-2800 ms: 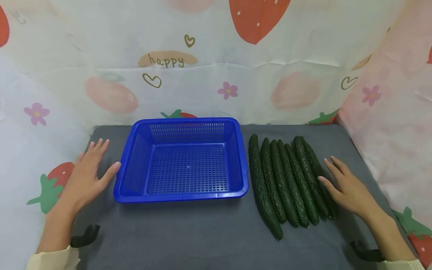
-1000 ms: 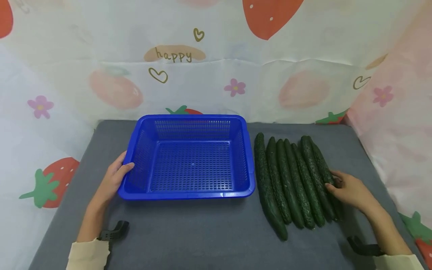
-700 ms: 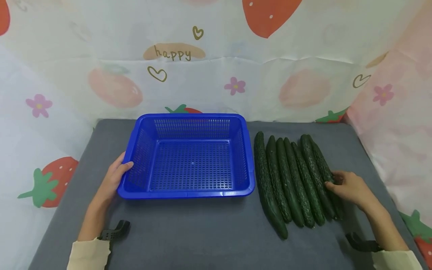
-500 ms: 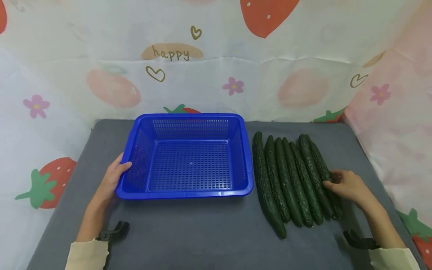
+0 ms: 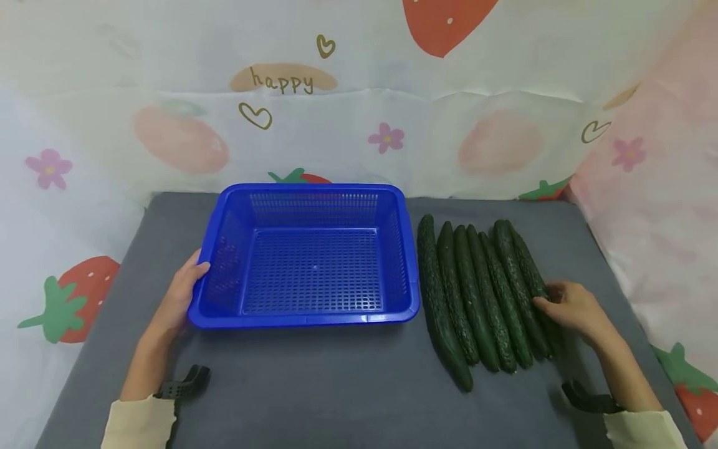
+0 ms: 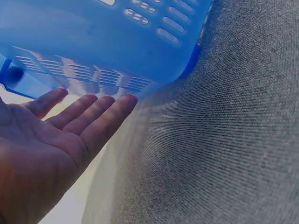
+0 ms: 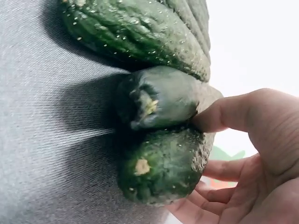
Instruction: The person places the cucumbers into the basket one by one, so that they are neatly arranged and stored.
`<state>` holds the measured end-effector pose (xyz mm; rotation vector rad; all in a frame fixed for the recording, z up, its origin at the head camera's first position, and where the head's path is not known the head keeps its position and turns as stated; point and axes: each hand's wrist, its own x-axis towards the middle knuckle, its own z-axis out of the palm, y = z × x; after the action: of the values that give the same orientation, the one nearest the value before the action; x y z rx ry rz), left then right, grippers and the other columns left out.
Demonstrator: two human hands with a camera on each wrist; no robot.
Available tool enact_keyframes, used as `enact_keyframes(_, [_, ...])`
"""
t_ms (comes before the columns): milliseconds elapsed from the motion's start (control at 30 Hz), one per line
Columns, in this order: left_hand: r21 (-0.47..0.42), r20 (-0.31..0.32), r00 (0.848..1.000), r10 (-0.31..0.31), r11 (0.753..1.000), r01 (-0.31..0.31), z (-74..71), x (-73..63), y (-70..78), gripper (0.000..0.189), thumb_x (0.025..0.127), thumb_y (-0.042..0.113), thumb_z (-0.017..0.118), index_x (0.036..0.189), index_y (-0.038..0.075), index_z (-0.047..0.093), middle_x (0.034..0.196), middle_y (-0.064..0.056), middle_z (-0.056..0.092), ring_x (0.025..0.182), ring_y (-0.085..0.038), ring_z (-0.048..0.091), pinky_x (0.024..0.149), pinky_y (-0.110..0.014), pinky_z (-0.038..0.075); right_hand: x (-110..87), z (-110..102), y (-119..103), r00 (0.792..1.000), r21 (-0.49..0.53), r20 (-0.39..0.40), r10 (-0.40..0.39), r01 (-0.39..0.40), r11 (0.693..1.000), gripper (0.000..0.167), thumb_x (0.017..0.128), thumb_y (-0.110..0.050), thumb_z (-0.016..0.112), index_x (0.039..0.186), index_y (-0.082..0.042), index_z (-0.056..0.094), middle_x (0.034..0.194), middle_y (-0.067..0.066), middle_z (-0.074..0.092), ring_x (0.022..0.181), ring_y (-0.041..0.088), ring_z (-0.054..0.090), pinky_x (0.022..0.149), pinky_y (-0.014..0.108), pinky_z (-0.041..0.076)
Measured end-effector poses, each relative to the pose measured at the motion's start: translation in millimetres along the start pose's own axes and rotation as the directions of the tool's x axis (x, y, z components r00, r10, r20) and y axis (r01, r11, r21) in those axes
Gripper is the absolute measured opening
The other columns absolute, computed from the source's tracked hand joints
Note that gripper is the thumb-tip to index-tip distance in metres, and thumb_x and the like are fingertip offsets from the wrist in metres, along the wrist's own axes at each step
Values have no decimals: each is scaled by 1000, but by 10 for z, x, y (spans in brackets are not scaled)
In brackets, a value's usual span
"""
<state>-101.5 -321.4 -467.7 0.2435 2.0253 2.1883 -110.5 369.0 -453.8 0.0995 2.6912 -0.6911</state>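
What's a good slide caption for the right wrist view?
Right grip around the outermost cucumber, more cucumbers alongside on gray cloth.

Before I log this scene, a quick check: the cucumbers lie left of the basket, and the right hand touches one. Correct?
Not quite: the cucumbers lie right of the basket, as the head view shows. The right hand does touch one.
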Motion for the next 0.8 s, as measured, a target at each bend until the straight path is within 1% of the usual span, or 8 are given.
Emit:
enact_keyframes(200, [41, 19, 1000, -9, 999, 8, -1, 43, 25, 59, 116, 25, 31, 167, 1, 14, 130, 7, 67, 105, -7, 72, 84, -25, 63, -48, -27, 57, 1000, 17, -1, 10, -10, 1000, 73, 107, -38, 59, 146, 21, 42, 141, 47, 52, 124, 63, 54, 90, 63, 56])
enact_keyframes(367, [47, 45, 999, -12, 999, 10, -6, 51, 21, 60, 116, 26, 31, 168, 3, 13, 130, 5, 67, 105, -8, 73, 83, -27, 64, -54, -49, 124, 999, 52, 53, 5, -8, 999, 76, 110, -38, 56, 151, 22, 35, 147, 49, 43, 129, 64, 49, 93, 63, 55])
enact_keyframes(433, [28, 47, 999, -5, 1000, 4, -1, 55, 9, 58, 116, 25, 32, 167, 4, 17, 128, 4, 69, 102, -9, 74, 82, -28, 64, -51, -67, 151, 997, 66, 77, -2, -4, 998, 77, 110, -37, 54, 152, 23, 30, 149, 50, 39, 130, 65, 47, 94, 63, 55])
enact_keyframes(500, [19, 48, 999, 12, 1000, -13, 1, 52, -7, 52, 115, 23, 32, 165, 6, 24, 125, 4, 71, 101, -9, 75, 80, -28, 64, -49, -92, 164, 995, 83, 101, -7, -2, 997, 78, 111, -37, 53, 153, 24, 27, 150, 52, 36, 130, 65, 47, 94, 62, 56])
enact_keyframes(567, [-26, 54, 998, 26, 999, -25, 1, 45, -17, 45, 115, 19, 33, 159, 10, 34, 121, 2, 74, 99, -10, 76, 79, -29, 64, -44, -113, 164, 993, 92, 120, -7, -4, 996, 80, 111, -38, 53, 153, 24, 26, 151, 52, 35, 131, 65, 47, 93, 61, 57])
enact_keyframes(633, [-60, 72, 997, 42, 997, -38, -9, 27, -21, 41, 114, 15, 31, 155, 14, 40, 121, 1, 75, 100, -11, 77, 79, -29, 65, -35, -126, 149, 992, 99, 130, -4, -9, 995, 82, 110, -40, 54, 154, 23, 25, 152, 51, 34, 132, 65, 46, 94, 60, 57])
enact_keyframes(733, [-117, 105, 993, 54, 992, -41, -32, 4, -17, 41, 114, 11, 29, 152, 16, 43, 120, 0, 76, 101, -14, 77, 81, -31, 65, -23, -134, 116, 992, 99, 130, -3, -10, 995, 84, 110, -43, 53, 155, 22, 26, 154, 50, 33, 135, 65, 44, 97, 63, 54])
enact_keyframes(800, [-127, 122, 991, 53, 991, -38, -44, -5, -14, 42, 114, 10, 28, 152, 16, 42, 122, -1, 75, 103, -14, 78, 81, -32, 65, -17, -138, 104, 994, 98, 111, -6, -5, 995, 83, 111, -44, 53, 154, 22, 28, 154, 49, 35, 136, 65, 44, 99, 65, 54])
